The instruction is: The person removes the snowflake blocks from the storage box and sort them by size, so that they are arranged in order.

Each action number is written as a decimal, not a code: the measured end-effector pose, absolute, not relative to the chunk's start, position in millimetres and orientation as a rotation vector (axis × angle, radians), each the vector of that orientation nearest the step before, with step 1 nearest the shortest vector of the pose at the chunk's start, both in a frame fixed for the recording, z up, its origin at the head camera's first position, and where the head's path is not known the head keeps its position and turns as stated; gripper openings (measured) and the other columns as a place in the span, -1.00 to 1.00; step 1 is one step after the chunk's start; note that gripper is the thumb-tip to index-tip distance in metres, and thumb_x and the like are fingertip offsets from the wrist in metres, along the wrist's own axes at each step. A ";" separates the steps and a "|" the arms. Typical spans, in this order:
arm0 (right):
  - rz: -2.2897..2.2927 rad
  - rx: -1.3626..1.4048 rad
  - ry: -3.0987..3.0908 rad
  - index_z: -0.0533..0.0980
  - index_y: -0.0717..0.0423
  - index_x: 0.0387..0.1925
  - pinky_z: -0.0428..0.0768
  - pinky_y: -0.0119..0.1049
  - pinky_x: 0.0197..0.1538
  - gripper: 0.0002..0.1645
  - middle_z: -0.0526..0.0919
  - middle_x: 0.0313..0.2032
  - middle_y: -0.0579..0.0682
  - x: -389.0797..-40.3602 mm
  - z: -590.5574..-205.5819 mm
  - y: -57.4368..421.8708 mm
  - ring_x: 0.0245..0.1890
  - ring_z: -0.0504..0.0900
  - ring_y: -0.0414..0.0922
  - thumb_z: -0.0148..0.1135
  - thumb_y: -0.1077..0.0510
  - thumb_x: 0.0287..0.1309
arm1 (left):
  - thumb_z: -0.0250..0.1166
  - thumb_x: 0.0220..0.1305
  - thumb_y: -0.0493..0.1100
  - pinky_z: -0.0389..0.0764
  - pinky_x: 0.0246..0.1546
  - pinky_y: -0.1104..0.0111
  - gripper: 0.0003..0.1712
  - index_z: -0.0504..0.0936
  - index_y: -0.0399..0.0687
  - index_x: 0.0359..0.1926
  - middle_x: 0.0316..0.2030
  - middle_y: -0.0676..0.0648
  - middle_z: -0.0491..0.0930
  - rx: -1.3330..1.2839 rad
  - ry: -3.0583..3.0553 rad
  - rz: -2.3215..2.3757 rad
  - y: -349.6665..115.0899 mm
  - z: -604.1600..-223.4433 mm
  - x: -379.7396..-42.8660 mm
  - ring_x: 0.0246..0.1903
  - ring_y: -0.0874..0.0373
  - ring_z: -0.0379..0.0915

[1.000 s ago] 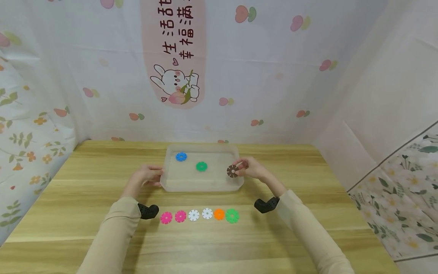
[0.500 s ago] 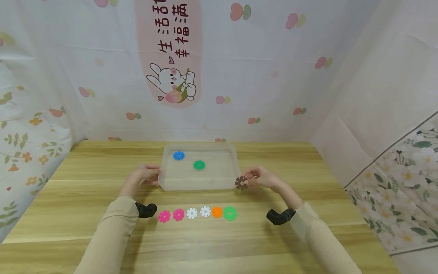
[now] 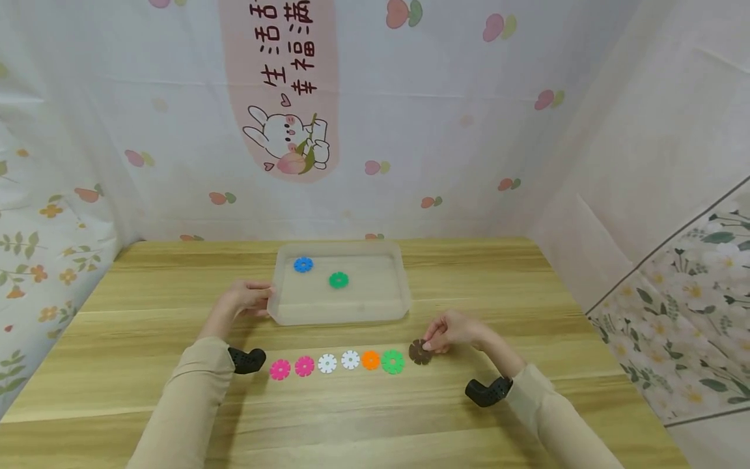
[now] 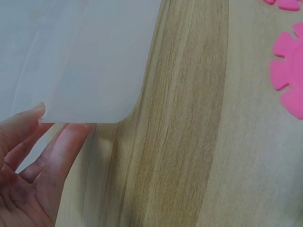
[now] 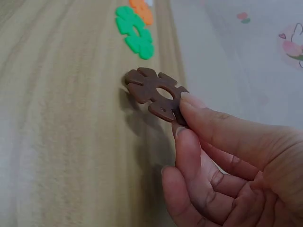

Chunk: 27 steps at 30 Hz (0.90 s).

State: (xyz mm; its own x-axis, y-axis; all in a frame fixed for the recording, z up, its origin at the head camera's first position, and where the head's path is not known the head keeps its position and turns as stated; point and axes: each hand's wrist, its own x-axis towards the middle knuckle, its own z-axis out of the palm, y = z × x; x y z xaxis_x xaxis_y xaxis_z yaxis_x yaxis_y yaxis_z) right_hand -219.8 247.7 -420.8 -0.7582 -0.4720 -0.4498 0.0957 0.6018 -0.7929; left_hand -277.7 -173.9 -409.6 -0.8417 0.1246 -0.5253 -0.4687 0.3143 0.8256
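Note:
My right hand (image 3: 454, 331) pinches a brown notched plastic disc (image 5: 151, 90) between thumb and forefinger. In the right wrist view the disc is tilted, and a shadow lies on the wood beside it. It is at the right end of a row, beside the light green disc (image 3: 393, 361). My left hand (image 3: 249, 298) holds the left end of a translucent plastic box (image 3: 340, 314), thumb at the rim and fingers under it in the left wrist view. Inside the box lie a blue disc (image 3: 303, 264) and a dark green disc (image 3: 338, 280).
Left of the light green disc, an orange disc (image 3: 371, 360), two white discs (image 3: 327, 363) and two pink discs (image 3: 280, 369) lie in a row on the wooden table (image 3: 328, 423). A patterned cloth (image 3: 445, 143) hangs behind the table.
My right hand has carried the brown disc out from the box's right end, towards me, to the right end of the row. My left hand stays at the box.

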 end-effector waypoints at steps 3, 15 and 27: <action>-1.129 -0.300 2.180 0.56 0.39 -0.38 0.57 -0.40 -0.45 -0.76 0.63 -0.61 -0.12 -217.2 -423.9 244.7 -0.60 0.52 -0.29 0.33 0.24 -0.02 | 0.05 0.32 -0.25 0.65 -0.34 0.41 -0.47 0.23 -0.44 0.24 -0.17 -0.19 0.61 -0.288 2.079 1.571 -174.8 -410.7 -278.2 -0.43 0.30 0.54; -1.119 -0.301 2.238 0.54 0.41 -0.33 0.37 -0.50 -0.55 -0.75 0.56 -0.60 -0.14 -215.9 -429.4 241.4 -0.62 0.39 -0.31 0.34 0.29 -0.06 | 0.05 0.32 -0.25 0.65 -0.30 0.39 -0.48 0.25 -0.41 0.25 -0.23 -0.15 0.63 -0.297 2.076 1.591 -175.6 -412.6 -278.3 -0.44 0.31 0.54; -1.281 -0.183 2.313 0.45 0.40 -0.12 0.50 -0.40 -0.40 -0.60 0.58 -0.42 -0.03 -224.6 -416.7 238.8 -0.46 0.48 -0.22 0.28 0.23 0.03 | 0.06 0.31 -0.25 0.65 -0.34 0.41 -0.48 0.25 -0.43 0.24 -0.36 -0.03 0.61 -0.310 2.073 1.606 -175.9 -413.5 -278.6 -0.46 0.32 0.53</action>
